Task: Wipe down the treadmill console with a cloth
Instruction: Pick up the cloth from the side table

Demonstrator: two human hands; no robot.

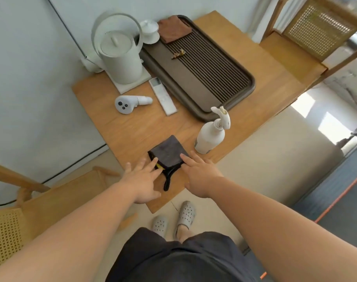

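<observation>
Right, both hands are down on the cloth (168, 153) at the near corner of the wooden table (128, 131). It is a dark grey cloth, folded flat into something close to a square, so no side clearly reads as the long one. It sits cornerwise to the person, its far corner pointing away toward the tea tray (248, 86).

A black strip (168, 180) curls out from under the near edge and runs back toward the table's near edge. I cannot tell whether it belongs to the cloth. A speck of yellow (159, 166) shows where the two meet.

The left hand (142, 180) has its fingers straight and spread, with the tips resting on the cloth's near left edge and gripping nothing. The right hand (200, 176) is flat too, with relaxed fingers and the index finger laid along the right edge of the fold. Nothing is curled or pinched on either side.

Just beside the cloth on the right stands a white spray bottle (210, 137), upright and apart from it. Farther back lie a white remote (163, 96) and a white handheld controller (130, 101). Behind them is a pale kettle (120, 58) on its base. A brown towel (173, 28) lies folded on the tray's far end, with a white lidded cup (150, 31) next to it. Below the table edge, grey perforated slippers (185, 215) stand on the floor.
</observation>
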